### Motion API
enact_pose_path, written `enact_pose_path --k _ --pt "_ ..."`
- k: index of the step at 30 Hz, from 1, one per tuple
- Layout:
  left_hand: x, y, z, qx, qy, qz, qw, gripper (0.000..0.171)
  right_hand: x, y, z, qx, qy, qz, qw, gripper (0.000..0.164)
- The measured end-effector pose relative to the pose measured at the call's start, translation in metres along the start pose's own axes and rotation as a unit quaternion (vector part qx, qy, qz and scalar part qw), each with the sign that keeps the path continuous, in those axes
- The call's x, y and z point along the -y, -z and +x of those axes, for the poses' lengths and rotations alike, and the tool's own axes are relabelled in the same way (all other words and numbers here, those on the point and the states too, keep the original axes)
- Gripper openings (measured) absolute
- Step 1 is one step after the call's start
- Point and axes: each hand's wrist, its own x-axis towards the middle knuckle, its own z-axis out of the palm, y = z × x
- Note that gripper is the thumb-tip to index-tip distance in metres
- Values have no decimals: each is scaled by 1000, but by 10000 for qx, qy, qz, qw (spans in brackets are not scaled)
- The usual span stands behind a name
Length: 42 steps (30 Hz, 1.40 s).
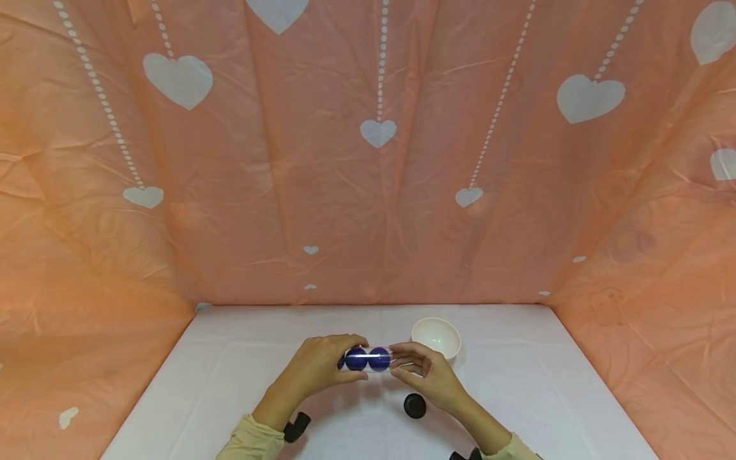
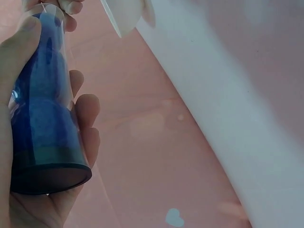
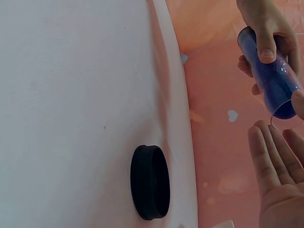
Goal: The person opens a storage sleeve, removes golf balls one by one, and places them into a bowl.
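The left forearm [image 1: 274, 404] and right forearm [image 1: 485, 427] angled inward from below, bringing the left hand [image 1: 322, 362] and right hand [image 1: 428, 377] near each other. The left hand was curled in a grip, its thumb opposite its other fingers [image 2: 88, 109]. In the right wrist view, the right hand's fingers [image 3: 266, 156] extended nearly straight, its palm toward the camera.

The head view looks forward and down over the table [image 1: 535, 390]; 2 wrist views, turned sideways and nearer, share the clear tube [image 2: 46, 118].
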Motion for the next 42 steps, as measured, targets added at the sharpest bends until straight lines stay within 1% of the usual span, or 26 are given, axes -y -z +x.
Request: enact_pose_path --k 7,10,23,29,38,42 --pt "-2 4 1 -42 -81 144 9999 52 1 -1 0 33 -28 55 10000 40" --pt "-2 4 2 -69 -78 128 9999 52 1 -1 0 14 -48 31 10000 40" --pt "0 0 0 -188 -39 78 9998 51 3 -2 0 -81 -200 -82 9997 43" --pt "0 0 0 -193 -46 112 9997 50 1 -1 0 -174 -128 -182 9996 40" --pt "1 -3 -2 -153 45 -57 9999 50 1 -1 0 -199 -27 -154 9997 38" --pt "1 -2 -2 -137 56 -92 9998 49 1 -1 0 -228 51 -239 9994 37"
